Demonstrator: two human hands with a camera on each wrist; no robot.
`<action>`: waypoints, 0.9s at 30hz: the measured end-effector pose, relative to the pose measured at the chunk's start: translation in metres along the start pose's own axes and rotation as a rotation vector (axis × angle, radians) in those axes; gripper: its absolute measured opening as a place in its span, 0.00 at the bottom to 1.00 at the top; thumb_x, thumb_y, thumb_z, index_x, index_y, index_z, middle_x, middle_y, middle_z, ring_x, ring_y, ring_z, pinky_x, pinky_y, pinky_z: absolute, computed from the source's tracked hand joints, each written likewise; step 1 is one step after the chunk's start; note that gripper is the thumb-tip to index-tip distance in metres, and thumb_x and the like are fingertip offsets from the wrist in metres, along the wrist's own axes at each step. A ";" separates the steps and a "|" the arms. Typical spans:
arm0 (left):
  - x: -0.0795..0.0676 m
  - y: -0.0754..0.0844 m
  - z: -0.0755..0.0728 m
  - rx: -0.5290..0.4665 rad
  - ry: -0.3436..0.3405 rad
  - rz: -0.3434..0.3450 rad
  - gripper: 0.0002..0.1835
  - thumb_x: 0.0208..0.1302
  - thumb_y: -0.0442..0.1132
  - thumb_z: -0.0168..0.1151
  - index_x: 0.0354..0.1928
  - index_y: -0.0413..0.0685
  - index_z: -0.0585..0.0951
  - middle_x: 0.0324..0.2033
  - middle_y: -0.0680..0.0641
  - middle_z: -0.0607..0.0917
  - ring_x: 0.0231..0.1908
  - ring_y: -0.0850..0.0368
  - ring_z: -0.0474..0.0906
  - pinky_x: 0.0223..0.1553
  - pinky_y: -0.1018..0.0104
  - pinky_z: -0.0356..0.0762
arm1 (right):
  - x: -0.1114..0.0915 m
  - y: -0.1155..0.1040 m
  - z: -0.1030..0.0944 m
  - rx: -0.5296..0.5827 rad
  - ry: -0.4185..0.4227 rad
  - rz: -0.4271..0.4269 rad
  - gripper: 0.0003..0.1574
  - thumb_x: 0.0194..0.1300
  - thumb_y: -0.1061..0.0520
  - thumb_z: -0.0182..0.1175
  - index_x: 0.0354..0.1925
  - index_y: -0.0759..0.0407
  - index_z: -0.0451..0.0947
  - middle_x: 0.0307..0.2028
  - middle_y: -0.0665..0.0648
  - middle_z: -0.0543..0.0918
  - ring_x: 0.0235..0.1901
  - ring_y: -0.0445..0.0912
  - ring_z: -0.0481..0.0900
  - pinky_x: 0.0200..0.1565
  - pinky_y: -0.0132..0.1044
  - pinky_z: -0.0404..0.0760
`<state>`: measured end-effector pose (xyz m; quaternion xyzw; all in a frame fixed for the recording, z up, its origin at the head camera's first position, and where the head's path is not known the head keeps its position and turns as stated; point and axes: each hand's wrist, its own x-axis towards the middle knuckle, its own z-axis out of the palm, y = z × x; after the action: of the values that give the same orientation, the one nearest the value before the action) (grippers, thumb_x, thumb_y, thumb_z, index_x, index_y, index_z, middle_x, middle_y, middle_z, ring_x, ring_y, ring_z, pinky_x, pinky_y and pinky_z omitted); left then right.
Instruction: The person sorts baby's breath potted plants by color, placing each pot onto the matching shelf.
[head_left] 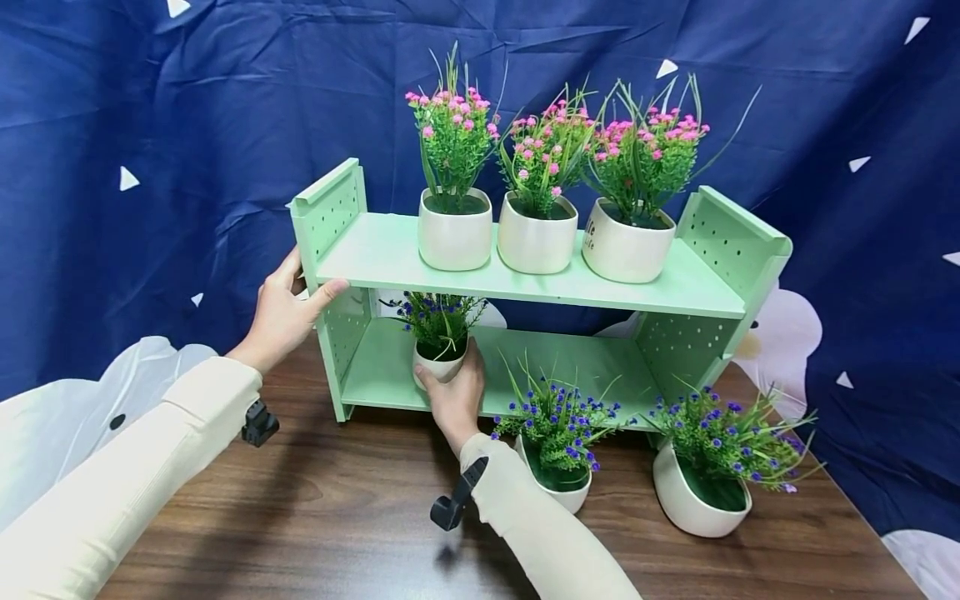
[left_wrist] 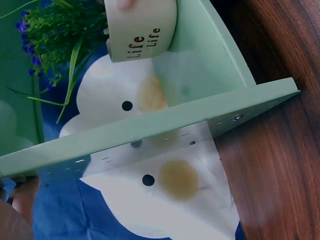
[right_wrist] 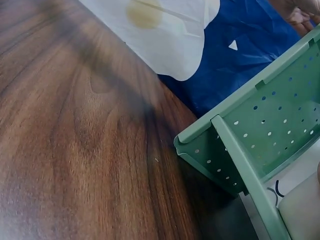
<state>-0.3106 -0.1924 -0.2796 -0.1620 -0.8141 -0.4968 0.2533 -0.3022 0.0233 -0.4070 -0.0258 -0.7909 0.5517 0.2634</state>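
A green two-tier shelf (head_left: 525, 292) stands on the wooden table. My left hand (head_left: 283, 315) grips its left side panel near the upper tier, with the thumb over the front edge. On the lower tier, toward the left, my right hand (head_left: 457, 392) holds a white pot (head_left: 441, 367) of blue-purple flowers, fingers round its right side and thumb in front. In the left wrist view the same flowerpot (left_wrist: 145, 30) shows printed "Life" lettering, a fingertip against it. Three white pots with pink flowers, among them the middle flowerpot (head_left: 537, 242), stand upright on the upper tier.
Two more blue-flowered pots are on the table in front of the shelf: a flowerpot (head_left: 570, 496) beside my right forearm and a tilted flowerpot (head_left: 701, 496) farther right. Behind the shelf hangs a blue patterned cloth (head_left: 225, 125). The wooden table (head_left: 337, 500) extends toward me.
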 end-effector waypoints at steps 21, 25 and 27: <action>0.001 -0.002 0.004 -0.009 -0.003 -0.001 0.34 0.62 0.47 0.65 0.70 0.56 0.65 0.58 0.43 0.77 0.56 0.48 0.76 0.42 0.81 0.74 | -0.018 -0.009 -0.012 0.012 -0.089 0.012 0.62 0.52 0.51 0.73 0.73 0.65 0.48 0.70 0.67 0.58 0.69 0.58 0.57 0.68 0.50 0.57; 0.000 0.000 0.002 -0.008 -0.002 -0.010 0.35 0.62 0.48 0.65 0.70 0.57 0.65 0.59 0.43 0.77 0.57 0.49 0.75 0.41 0.81 0.74 | -0.037 -0.018 -0.029 0.027 -0.201 0.045 0.63 0.55 0.48 0.71 0.74 0.63 0.43 0.73 0.66 0.49 0.72 0.57 0.49 0.69 0.51 0.52; 0.000 0.001 0.001 -0.005 -0.002 -0.009 0.35 0.62 0.48 0.65 0.70 0.57 0.65 0.59 0.44 0.76 0.57 0.49 0.74 0.42 0.82 0.74 | -0.047 -0.021 -0.040 0.022 -0.254 0.058 0.64 0.56 0.45 0.70 0.75 0.63 0.42 0.73 0.66 0.48 0.72 0.57 0.47 0.69 0.52 0.52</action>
<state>-0.3101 -0.1912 -0.2795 -0.1597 -0.8137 -0.4999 0.2499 -0.2386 0.0342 -0.3966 0.0242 -0.8106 0.5668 0.1454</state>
